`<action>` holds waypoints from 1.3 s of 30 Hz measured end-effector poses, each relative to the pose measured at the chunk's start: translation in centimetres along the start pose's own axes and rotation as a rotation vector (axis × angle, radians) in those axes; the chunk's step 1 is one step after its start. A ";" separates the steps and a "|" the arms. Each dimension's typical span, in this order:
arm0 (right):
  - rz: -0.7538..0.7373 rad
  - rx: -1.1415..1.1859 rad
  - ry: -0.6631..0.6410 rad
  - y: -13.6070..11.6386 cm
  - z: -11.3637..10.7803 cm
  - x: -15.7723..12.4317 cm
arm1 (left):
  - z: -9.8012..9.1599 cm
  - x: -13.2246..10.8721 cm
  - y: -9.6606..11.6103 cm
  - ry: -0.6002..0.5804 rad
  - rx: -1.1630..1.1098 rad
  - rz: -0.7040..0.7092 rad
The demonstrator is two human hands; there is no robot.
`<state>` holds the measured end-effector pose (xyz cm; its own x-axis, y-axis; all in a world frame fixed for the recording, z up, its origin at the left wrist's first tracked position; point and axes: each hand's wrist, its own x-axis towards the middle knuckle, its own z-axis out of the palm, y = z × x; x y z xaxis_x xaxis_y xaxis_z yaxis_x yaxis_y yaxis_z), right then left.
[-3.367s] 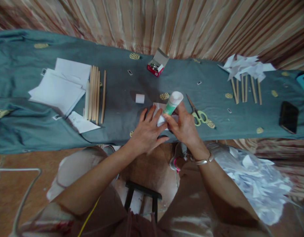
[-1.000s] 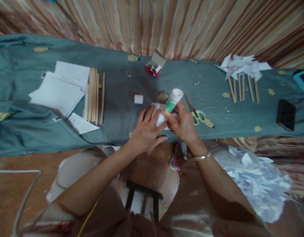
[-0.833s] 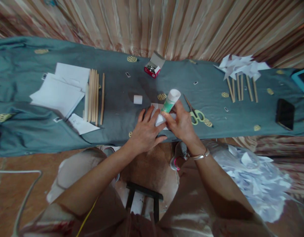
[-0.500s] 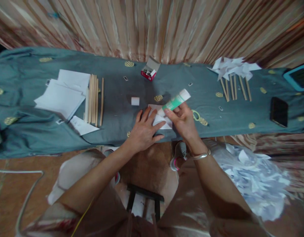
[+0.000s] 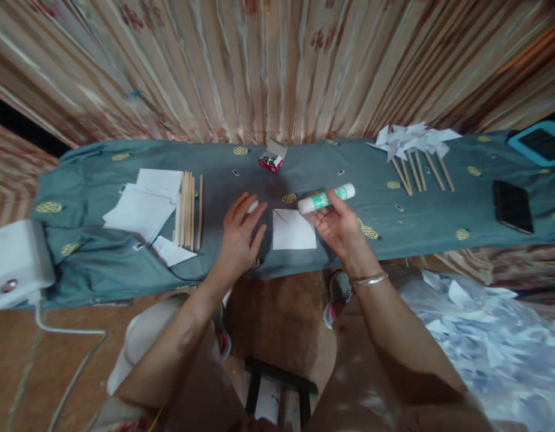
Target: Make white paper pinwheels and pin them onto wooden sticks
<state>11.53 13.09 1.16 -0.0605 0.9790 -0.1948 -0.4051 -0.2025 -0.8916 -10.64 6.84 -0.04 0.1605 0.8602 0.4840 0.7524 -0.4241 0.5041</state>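
Observation:
My right hand (image 5: 342, 225) holds a green-and-white glue stick (image 5: 321, 200) across its fingers, thumb on top, tilted slightly up to the right. The stick's left end is just above a white paper square (image 5: 295, 233) lying on the cloth. A short dark line shows near the paper's top left corner. Left of the paper, my left hand (image 5: 241, 234) has its fingers curled around the small white glue stick cap (image 5: 252, 207), of which only a bit shows between the fingers.
Left lie stacked paper sheets (image 5: 140, 210) and wooden sticks (image 5: 187, 210); a white device (image 5: 18, 264) stands beyond. Behind is an open box of metal pins (image 5: 272, 161). Right are paper pinwheels on sticks (image 5: 414, 141), a phone (image 5: 512, 206) and a blue-framed device (image 5: 540, 144). A bag of paper scraps (image 5: 493, 342) sits below.
My left hand has lifted off the paper and moved left to the cap. My right hand has drawn the glue stick off the paper and turned it flatter. The camera view has shifted.

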 end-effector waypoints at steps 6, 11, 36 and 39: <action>0.046 0.086 -0.003 0.5 2.5 -0.3 | 0.6 1.4 -3.8 -0.020 -0.019 -0.159; 0.057 0.144 0.018 0.7 3.4 -0.2 | 1.0 2.2 -3.5 -0.015 -0.003 -0.232; 0.086 0.072 0.044 1.2 3.1 -0.5 | 1.2 1.7 -0.5 0.035 -0.543 -0.415; 0.088 0.081 0.048 1.3 3.2 -0.5 | 1.2 1.7 -0.5 0.039 -0.546 -0.412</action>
<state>8.08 12.39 1.40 -0.0564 0.9547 -0.2921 -0.4724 -0.2833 -0.8346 -9.97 8.85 -0.27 -0.1011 0.9755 0.1953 0.3156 -0.1548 0.9362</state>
